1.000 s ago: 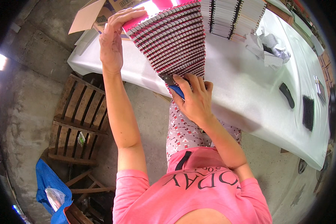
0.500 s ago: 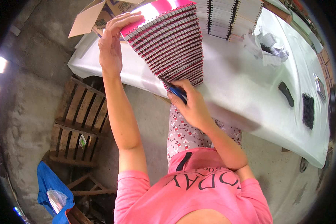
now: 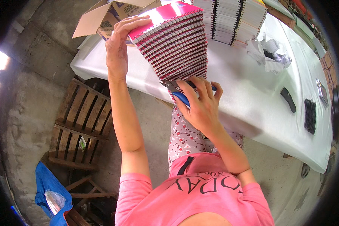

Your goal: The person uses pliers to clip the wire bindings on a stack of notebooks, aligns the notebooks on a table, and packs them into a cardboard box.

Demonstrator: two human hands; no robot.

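While we are leaning over the white-covered table (image 3: pixel 252 98), the scene is reading like this:

Left hand: we are laying our left hand (image 3: pixel 118 49) against the far end of the fanned stack of spiral-bound notebooks (image 3: pixel 177 45), fingers pressed together and flat along the pink top cover, thumb tucked down the side.

Right hand: we are wrapping our right hand (image 3: pixel 201 105) around a pair of blue-handled pliers (image 3: pixel 180 94), fingers curled over the handles at the near edge of the table.

Pliers: the metal tip is pointing at the wire coils of the lowest notebooks; we cannot tell whether it is actually biting a coil.

Notebooks: the stack is leaning fanned out near the table's near-left corner, coils facing us, its narrow bottom end sitting just at the near edge.

Further stacks: more spiral-bound notebooks (image 3: pixel 229 19) are standing in tall piles along the far edge, just beside the fanned stack.

Cardboard box (image 3: pixel 101 19): it is sitting open at the table's far-left corner, flaps up, behind our left hand.

Crumpled paper (image 3: pixel 263 52): it is lying toward the middle of the table, right of the piles.

Black objects: a small dark piece (image 3: pixel 288 100) and a strip of black comb binding (image 3: pixel 309 116) are lying toward the right end, well apart from our hands.

Floor: a wooden pallet (image 3: pixel 79 124) is resting below the table's left edge, with blue cloth (image 3: pixel 49 184) near it.
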